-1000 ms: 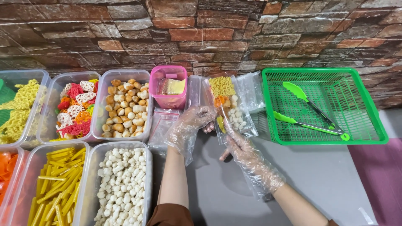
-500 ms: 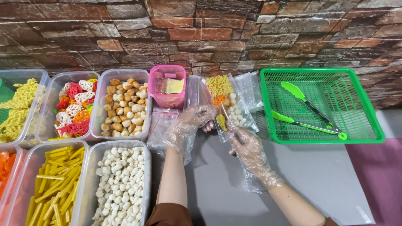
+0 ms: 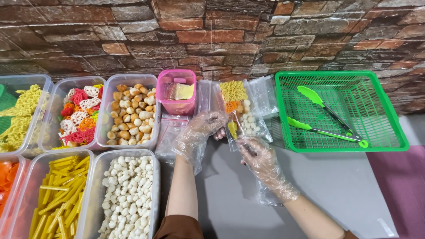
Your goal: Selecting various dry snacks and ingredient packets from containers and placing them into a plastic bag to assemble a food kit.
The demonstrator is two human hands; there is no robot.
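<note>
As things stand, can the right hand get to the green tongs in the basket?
Probably yes, once free: the right hand grips the filled clear bag, but the green tongs lie uncovered in the open green basket right beside it.

A clear plastic bag (image 3: 241, 113) lies flat between both gloved hands, its mouth toward the fingers. Inside: a yellow noodle-like block farthest from the grip, orange pieces and small white balls midway, and what looks like a yellow chip nearest the fingertips.
</note>
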